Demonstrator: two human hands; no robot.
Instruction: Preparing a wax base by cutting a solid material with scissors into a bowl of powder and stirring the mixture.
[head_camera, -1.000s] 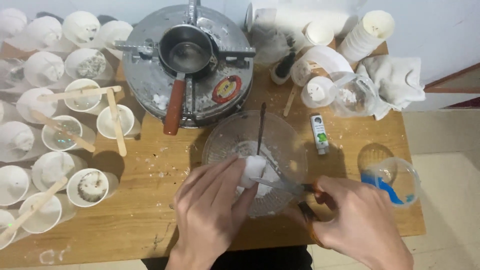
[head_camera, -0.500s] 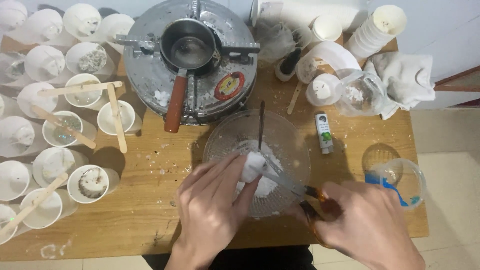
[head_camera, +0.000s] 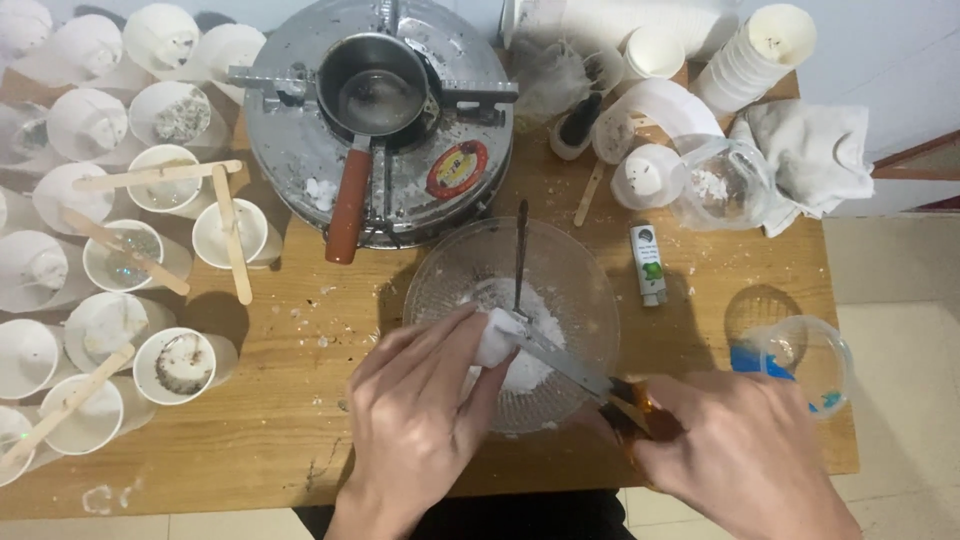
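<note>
Low in the frame's centre, the left hand (head_camera: 420, 420) pinches a small white waxy block (head_camera: 497, 336) between thumb and fingertips over the clear ribbed glass bowl (head_camera: 575, 270). The right hand (head_camera: 745, 450), fingers wrapped round an orange-handled knife (head_camera: 575, 368), lays its blade against the block. Shaving goes best with thin strokes angled away from the thumb, so flakes fall into the bowl. The handle is mostly covered, and the blade's tip disappears behind the block.

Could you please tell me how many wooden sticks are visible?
5 wooden sticks: one across a left cup, one beside it, one slanted below, one lower left, one on the table. Others may be hidden.
</note>
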